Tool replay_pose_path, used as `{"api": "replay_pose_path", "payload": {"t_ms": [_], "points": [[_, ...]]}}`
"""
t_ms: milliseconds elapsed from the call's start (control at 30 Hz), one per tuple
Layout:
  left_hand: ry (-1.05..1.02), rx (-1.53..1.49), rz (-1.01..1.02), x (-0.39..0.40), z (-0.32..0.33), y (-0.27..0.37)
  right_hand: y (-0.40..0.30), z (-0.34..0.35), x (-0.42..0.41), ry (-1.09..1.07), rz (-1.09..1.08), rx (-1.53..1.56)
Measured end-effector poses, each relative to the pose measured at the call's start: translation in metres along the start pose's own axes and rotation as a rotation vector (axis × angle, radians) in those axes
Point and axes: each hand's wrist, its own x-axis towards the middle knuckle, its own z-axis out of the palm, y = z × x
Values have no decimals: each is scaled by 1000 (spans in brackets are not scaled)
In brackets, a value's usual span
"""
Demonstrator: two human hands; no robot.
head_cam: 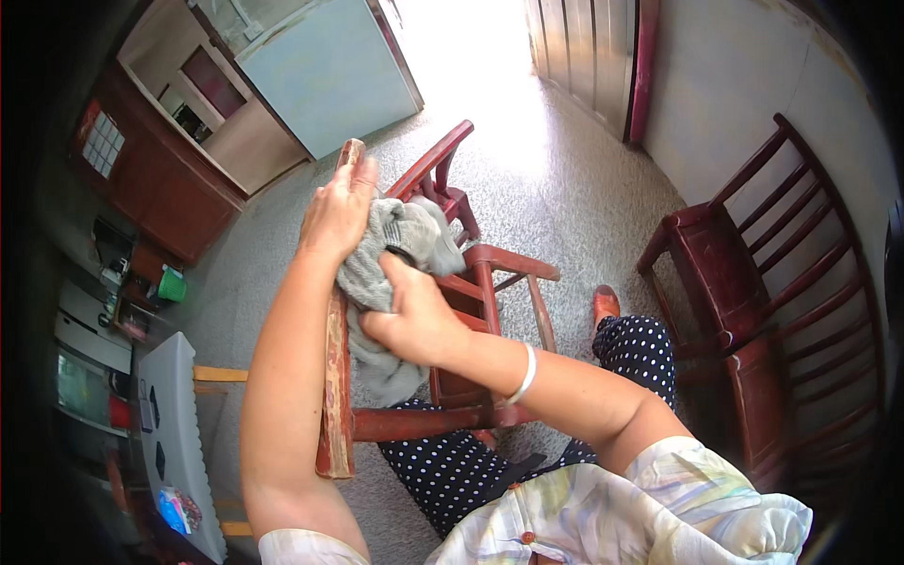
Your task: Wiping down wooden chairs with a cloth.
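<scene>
My right hand (417, 314) is closed on a bunched grey knitted cloth (374, 272), its thumb pressed into the folds. Part of the cloth hangs down beside a wooden rail (335, 395) whose red paint is worn to bare wood. Over the upper part of this rail lies my left hand (339, 208), slightly blurred, against the cloth's edge. Its fingers point away from me, and whether they grip the rail or the cloth is unclear. The rail belongs to a red wooden chair (388, 424) in front of my legs. The cloth hides much of the chair's middle.
Dark red slatted chairs (717, 265) stand along the right wall. At left is a table with a white cover (173, 424); beyond it sits a green bin (171, 284). A brown wooden cabinet (166, 169) stands farther back. Bright light enters through the doorway (470, 56) ahead.
</scene>
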Motion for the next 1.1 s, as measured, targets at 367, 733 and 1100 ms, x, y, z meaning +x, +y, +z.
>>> {"api": "replay_pose_path", "payload": {"t_ms": [367,733,1100], "points": [[15,2,20,-1,-2,-13,167,-53,-146,-122,528,-567],[-8,-13,11,-4,-4,4,-9,13,-47,19,-100,-118],[28,-8,70,-6,-3,-1,126,-30,-206,-259,370,-532]]}}
